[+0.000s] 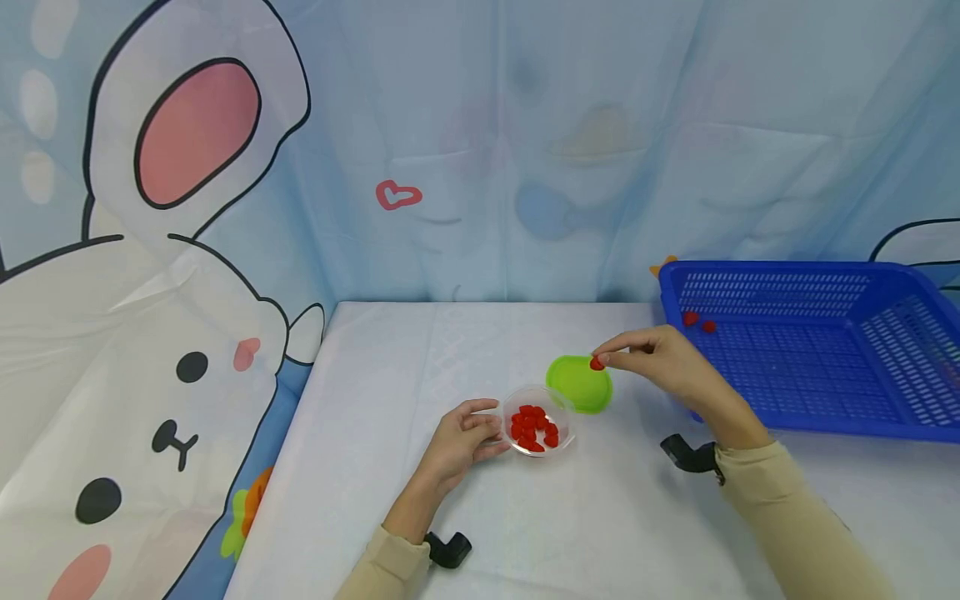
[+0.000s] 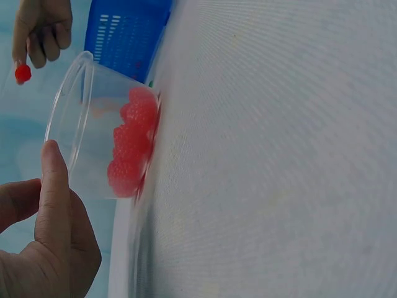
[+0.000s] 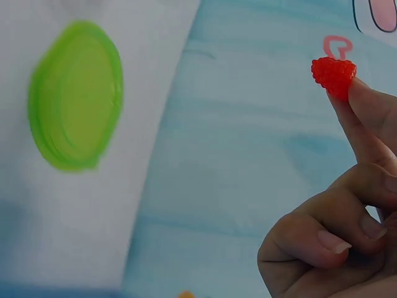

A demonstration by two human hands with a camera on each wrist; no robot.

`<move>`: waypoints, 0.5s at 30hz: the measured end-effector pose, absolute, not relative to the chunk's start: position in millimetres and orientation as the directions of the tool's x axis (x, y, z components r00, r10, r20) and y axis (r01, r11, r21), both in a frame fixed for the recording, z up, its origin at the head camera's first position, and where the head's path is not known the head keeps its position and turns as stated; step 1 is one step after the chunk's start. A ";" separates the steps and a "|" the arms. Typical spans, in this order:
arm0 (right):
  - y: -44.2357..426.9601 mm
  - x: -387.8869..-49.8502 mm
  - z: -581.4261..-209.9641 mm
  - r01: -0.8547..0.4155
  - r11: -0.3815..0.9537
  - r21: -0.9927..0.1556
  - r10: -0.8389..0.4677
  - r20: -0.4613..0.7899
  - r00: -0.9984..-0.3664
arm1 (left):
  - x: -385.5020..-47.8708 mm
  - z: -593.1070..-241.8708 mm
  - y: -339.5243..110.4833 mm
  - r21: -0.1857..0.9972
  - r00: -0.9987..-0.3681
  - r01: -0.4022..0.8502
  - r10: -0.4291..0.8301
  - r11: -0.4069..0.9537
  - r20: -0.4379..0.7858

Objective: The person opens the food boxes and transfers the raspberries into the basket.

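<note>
A clear round plastic cup (image 1: 564, 408) stands on the white cloth with several red raspberries (image 2: 133, 146) at its bottom. At its left side is my left hand (image 1: 459, 442), thumb and fingers curved against the wall near the rim. Between thumb and index finger, my right hand (image 1: 671, 367) pinches one raspberry (image 3: 335, 76), held above the right part of a green lid (image 1: 577, 387). That lid lies just behind the cup, to its right. In the right wrist view the other fingers of this hand are curled in.
A blue plastic basket (image 1: 780, 350) with slotted walls is at the right, holding two raspberries (image 1: 691, 318) in its far left corner. The white-covered table (image 1: 420, 358) ends at a printed blue curtain (image 1: 465, 150) behind.
</note>
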State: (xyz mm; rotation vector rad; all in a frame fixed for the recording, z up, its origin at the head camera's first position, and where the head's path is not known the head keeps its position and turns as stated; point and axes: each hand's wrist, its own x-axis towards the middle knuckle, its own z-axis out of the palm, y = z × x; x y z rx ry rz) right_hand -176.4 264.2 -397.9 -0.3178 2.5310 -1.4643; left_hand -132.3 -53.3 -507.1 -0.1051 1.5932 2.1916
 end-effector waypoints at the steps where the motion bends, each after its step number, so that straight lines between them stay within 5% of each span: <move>1: 269.3 -177.4 -392.0 -0.083 0.501 -0.862 -0.271 -0.065 -0.961 | -132.2 -507.0 -53.3 0.891 -0.906 -0.380 0.294 -0.248 -0.305; 15: 360.2 -216.9 -353.4 0.098 0.558 -0.824 -0.064 -0.160 -0.985 | -131.6 -505.9 -52.6 0.893 -0.907 -0.380 0.288 -0.242 -0.308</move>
